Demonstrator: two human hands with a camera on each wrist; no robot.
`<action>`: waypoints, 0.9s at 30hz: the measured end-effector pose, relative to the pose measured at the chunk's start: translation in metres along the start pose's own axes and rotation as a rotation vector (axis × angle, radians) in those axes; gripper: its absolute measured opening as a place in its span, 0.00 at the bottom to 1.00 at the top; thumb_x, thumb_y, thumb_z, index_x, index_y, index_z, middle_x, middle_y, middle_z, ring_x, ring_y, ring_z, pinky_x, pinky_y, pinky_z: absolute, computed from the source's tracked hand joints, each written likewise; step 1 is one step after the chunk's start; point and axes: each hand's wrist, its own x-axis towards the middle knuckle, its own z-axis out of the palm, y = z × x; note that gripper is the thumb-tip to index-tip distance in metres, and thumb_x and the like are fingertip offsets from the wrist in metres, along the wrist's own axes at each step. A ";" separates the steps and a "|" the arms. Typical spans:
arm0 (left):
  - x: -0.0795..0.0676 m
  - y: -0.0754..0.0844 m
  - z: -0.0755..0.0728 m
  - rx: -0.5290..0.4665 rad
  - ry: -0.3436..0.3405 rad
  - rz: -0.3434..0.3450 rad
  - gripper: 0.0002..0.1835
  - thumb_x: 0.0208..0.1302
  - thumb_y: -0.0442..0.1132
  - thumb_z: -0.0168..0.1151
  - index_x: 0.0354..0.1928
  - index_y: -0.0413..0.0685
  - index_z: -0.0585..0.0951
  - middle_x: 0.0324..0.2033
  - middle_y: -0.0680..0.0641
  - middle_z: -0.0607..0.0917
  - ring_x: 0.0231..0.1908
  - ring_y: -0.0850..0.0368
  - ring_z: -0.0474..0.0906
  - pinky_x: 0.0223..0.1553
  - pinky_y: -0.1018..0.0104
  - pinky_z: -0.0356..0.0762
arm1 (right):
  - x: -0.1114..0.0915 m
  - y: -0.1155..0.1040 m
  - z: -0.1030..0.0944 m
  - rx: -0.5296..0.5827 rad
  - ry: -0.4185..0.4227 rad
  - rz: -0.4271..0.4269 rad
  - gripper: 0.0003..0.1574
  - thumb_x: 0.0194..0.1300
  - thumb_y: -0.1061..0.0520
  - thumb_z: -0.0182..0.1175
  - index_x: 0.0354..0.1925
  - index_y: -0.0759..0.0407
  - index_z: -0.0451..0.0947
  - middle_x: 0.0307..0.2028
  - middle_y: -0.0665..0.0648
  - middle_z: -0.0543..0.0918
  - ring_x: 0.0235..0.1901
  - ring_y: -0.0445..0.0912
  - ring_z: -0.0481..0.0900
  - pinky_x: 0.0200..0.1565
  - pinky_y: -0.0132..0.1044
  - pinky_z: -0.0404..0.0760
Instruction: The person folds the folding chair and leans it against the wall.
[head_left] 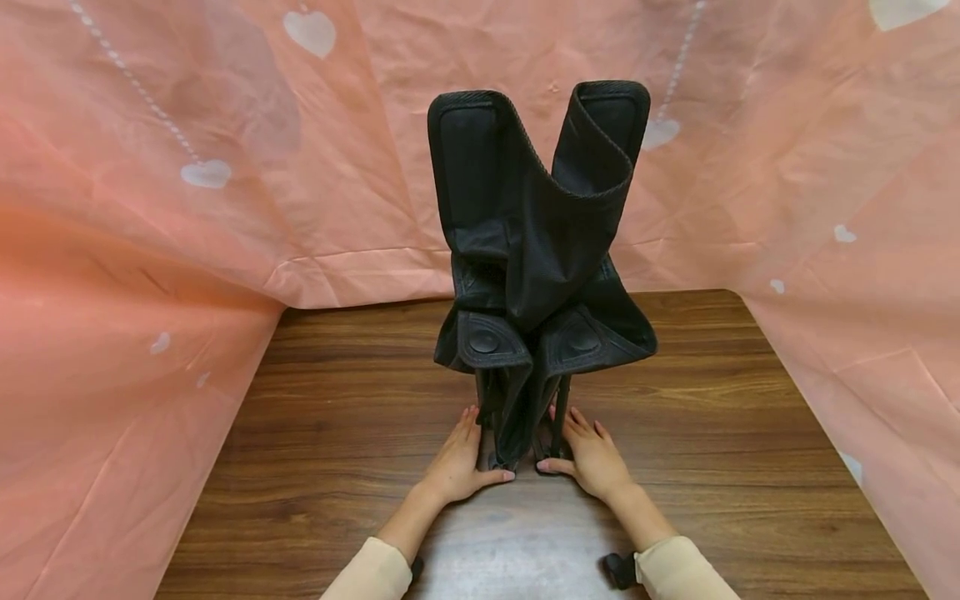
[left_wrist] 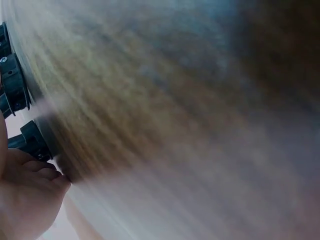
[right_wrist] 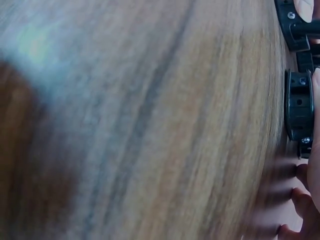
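Nearest the camera, your cream sleeves (head_left: 682, 571) are entering at the lower edge of the head view. A small black object (head_left: 621, 570) is sitting against the right cuff, at lower right of centre. The black folding chair (head_left: 558, 250) is standing upright and bunched together on the wood-grain bench (head_left: 315, 433), its fabric filling the centre and upper centre of the frame. Two flaps are rising at its top in a V; two round-studded corners (head_left: 482, 340) are hanging just below mid-frame. Thin legs (head_left: 562, 404) are running down from the fabric to the lower centre.

Hands: apart, one on either side of the leg base, fingers extending away from you, thumbs pointing inward. Your left hand (head_left: 459, 462) is resting alongside the left legs; your right hand (head_left: 596, 460) is flanking the right legs, its thumb lying on a black plastic foot. Neither is clamping.

Right wrist view: a bracketed foot (right_wrist: 300, 102) is showing at the right edge, the thumb touching another above it. Left wrist view: more black feet (left_wrist: 15, 82) are showing at the left edge; much is blurring.

Pink cloth with white hearts (head_left: 187, 275) is hanging behind and along both sides.
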 end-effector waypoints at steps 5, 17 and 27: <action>0.002 0.000 0.000 0.022 0.002 0.003 0.58 0.56 0.69 0.60 0.75 0.36 0.50 0.75 0.35 0.49 0.76 0.43 0.43 0.76 0.50 0.51 | 0.002 -0.004 0.000 -0.015 0.023 0.017 0.55 0.54 0.32 0.63 0.71 0.58 0.61 0.66 0.63 0.73 0.69 0.62 0.64 0.64 0.68 0.64; 0.014 -0.003 -0.003 0.040 -0.008 0.022 0.56 0.60 0.66 0.59 0.73 0.29 0.50 0.75 0.33 0.48 0.76 0.41 0.42 0.76 0.50 0.50 | 0.011 -0.009 0.006 0.001 0.116 0.022 0.51 0.53 0.35 0.64 0.67 0.61 0.69 0.62 0.65 0.76 0.67 0.65 0.66 0.61 0.66 0.69; 0.030 -0.003 -0.006 0.007 0.010 -0.015 0.58 0.59 0.65 0.61 0.74 0.29 0.46 0.74 0.31 0.51 0.76 0.40 0.42 0.76 0.49 0.50 | 0.030 -0.011 0.004 -0.023 0.098 0.015 0.50 0.54 0.36 0.64 0.65 0.64 0.69 0.61 0.66 0.76 0.68 0.65 0.65 0.62 0.65 0.70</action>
